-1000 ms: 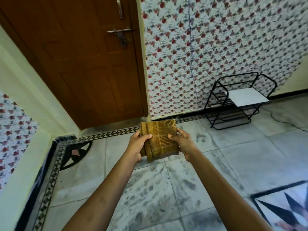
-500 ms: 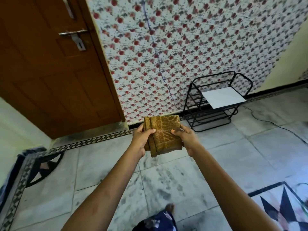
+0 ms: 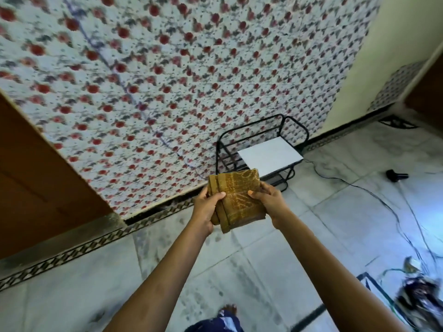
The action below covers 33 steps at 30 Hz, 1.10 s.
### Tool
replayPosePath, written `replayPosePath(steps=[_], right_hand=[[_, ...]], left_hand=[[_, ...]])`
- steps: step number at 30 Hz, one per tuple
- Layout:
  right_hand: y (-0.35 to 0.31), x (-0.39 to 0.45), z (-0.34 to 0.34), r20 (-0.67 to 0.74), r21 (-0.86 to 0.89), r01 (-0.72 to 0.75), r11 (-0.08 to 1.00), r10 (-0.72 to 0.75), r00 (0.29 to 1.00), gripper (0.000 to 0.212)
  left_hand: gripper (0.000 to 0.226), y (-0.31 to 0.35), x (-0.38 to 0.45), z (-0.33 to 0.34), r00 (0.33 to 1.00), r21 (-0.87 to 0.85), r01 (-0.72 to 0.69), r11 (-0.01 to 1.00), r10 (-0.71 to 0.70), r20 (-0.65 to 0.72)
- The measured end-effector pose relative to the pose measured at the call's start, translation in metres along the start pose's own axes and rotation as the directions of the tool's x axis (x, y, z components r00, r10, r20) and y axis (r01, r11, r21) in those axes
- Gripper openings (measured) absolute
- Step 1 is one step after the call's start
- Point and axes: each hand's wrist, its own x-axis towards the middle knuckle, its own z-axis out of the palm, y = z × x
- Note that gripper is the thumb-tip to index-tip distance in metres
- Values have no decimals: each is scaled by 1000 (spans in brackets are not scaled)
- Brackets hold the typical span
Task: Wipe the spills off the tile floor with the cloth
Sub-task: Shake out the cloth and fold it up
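A folded brown-gold cloth (image 3: 236, 198) is held up in front of me, above the floor. My left hand (image 3: 206, 208) grips its left edge with the thumb laid across the top. My right hand (image 3: 269, 201) grips its right edge, thumb on top as well. Below lies the grey-white marble tile floor (image 3: 251, 267), mottled with dark smudges. I cannot tell smudges from spills in this blurred frame.
A black wire rack (image 3: 259, 152) with a white board on it stands against the floral-tiled wall (image 3: 167, 80). A brown door (image 3: 36, 188) is at left. Cables (image 3: 383, 207) and a small black object (image 3: 395, 175) lie on the floor at right. My foot (image 3: 227, 310) shows below.
The view has swung right: the door slid to the left edge, and the rack, cables and right corner came in. Both hands keep the same hold on the cloth.
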Motion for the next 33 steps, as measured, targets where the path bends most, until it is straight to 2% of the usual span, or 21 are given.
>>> replayPosePath(steps=[9, 15, 21, 28, 33], right_hand=[[-57, 142, -106, -32, 31, -23, 999, 24, 999, 24], [-111, 254, -191, 68, -36, -57, 998, 59, 996, 29], [-139, 358, -250, 104, -92, -112, 989, 121, 987, 33], [-131, 467, -270, 133, -227, -150, 962, 183, 974, 42], [-124, 542, -277, 142, -243, -271, 931, 311, 940, 39]], left_hand=[[38, 21, 112, 152, 1000, 29, -6, 1000, 5, 15], [32, 26, 193, 270, 997, -33, 15, 999, -17, -69], [25, 30, 277, 352, 990, -60, 62, 996, -69, -122], [31, 15, 378, 383, 970, -90, 154, 984, -168, -178], [35, 8, 454, 393, 945, -77, 228, 971, -239, -223]])
